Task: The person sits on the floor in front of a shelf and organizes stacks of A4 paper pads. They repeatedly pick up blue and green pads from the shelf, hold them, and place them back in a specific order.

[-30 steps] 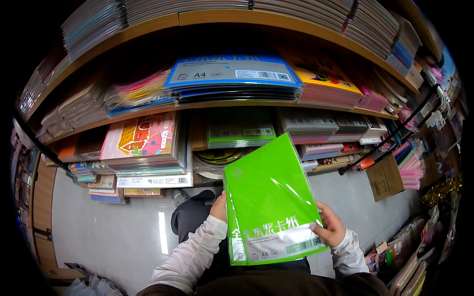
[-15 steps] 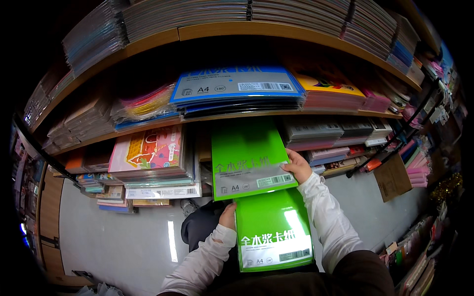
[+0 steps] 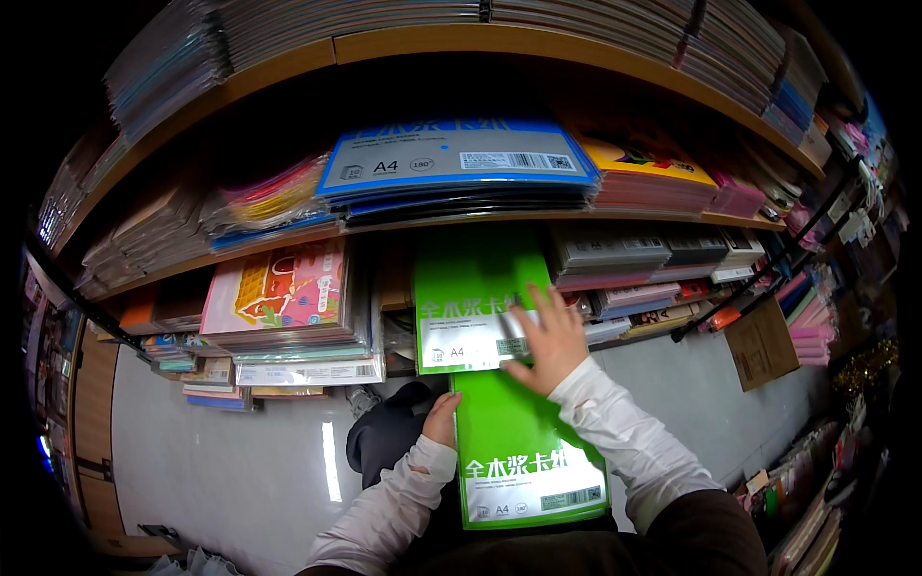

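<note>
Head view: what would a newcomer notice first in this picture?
The two bright green paper packs stand out most: one lies on the lower shelf under the right hand, the other is held lower down by the left hand at its edge. Above them, a blue pack tops a stack on the middle shelf.

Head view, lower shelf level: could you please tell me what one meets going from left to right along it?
Pink illustrated pack → green paper pack on the shelf → right hand resting flat on that pack's front → grey and pink stacked packs → brown cardboard piece.
</note>
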Demonstrator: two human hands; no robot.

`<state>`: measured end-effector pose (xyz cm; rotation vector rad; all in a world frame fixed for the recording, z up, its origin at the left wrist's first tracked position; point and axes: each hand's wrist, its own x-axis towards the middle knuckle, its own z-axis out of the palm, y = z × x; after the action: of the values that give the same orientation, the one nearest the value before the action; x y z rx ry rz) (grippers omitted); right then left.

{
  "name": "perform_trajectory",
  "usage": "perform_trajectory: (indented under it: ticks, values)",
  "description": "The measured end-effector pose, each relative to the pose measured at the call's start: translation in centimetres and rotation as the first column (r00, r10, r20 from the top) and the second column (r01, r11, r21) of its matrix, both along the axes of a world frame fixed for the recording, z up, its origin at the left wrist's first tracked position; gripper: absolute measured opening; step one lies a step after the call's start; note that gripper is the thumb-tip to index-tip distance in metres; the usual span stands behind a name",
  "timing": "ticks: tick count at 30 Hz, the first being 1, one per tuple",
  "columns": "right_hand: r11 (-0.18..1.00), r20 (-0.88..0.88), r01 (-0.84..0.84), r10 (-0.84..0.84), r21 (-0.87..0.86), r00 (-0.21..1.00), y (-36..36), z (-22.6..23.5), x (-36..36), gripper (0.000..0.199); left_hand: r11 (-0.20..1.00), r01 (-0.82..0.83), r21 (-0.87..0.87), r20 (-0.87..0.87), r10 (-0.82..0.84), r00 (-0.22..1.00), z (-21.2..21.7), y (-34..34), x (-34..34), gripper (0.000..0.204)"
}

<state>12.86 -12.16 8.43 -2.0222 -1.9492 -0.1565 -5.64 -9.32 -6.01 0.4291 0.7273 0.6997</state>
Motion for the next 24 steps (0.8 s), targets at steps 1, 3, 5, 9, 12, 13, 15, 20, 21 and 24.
perform_trajectory:
  ticks: [1, 3, 5, 9, 12, 13, 15, 20, 21, 24]
  values:
    - [0.999, 0.011, -0.045, 0.046, -0.026, 0.999, 0.3, -0.3, -0.9, 0.067, 1.000, -0.001, 0.009, -0.012, 0.001, 1.000, 0.1, 0.0, 0.0, 0.019]
    - [0.988, 0.035, -0.129, 0.132, -0.084, 0.991, 0.9, -1.5, -2.3, 0.071, 1.000, 0.002, 0.020, -0.030, -0.001, 1.000, 0.2, 0.0, 0.1, 0.019]
    - [0.993, 0.090, -0.113, 0.115, -0.029, 0.989, 2.0, -4.2, -2.2, 0.071, 0.999, 0.008, 0.035, -0.020, -0.007, 1.000, -0.3, 0.1, 0.3, 0.019]
    - [0.990, 0.037, -0.105, 0.109, -0.090, 0.993, 3.9, -4.6, -1.9, 0.068, 1.000, 0.001, 0.025, -0.015, -0.001, 1.000, -0.2, 0.2, -0.1, 0.020]
    - [0.980, 0.007, -0.113, 0.115, -0.162, 0.993, 6.0, -3.7, -0.5, 0.068, 1.000, 0.012, 0.027, 0.004, -0.012, 1.000, -0.3, 0.3, -0.2, 0.022]
    - [0.979, 0.001, -0.123, 0.125, -0.164, 0.992, 7.0, -3.9, -0.1, 0.067, 0.999, 0.012, 0.036, 0.003, -0.012, 1.000, -0.6, 0.4, -0.3, 0.022]
    - [0.976, -0.013, -0.139, 0.138, -0.169, 0.990, 8.6, -4.1, 1.0, 0.065, 0.998, 0.017, 0.054, 0.002, -0.017, 1.000, -1.2, 0.4, -0.3, 0.022]
    - [0.972, 0.038, -0.125, 0.135, -0.200, 0.990, 11.7, -4.6, 2.7, 0.071, 0.999, -0.008, 0.036, -0.042, 0.009, 0.999, 0.2, 0.3, 0.0, 0.021]
    - [0.971, 0.044, -0.122, 0.133, -0.205, 0.990, 12.2, -4.8, 3.0, 0.072, 0.999, -0.010, 0.034, -0.052, 0.012, 0.999, 0.4, 0.3, 0.0, 0.021]
    - [0.972, 0.053, -0.113, 0.127, -0.208, 0.990, 13.3, -5.1, 3.1, 0.073, 0.998, 0.004, 0.067, -0.049, 0.000, 0.999, -0.1, 0.4, -0.2, 0.021]
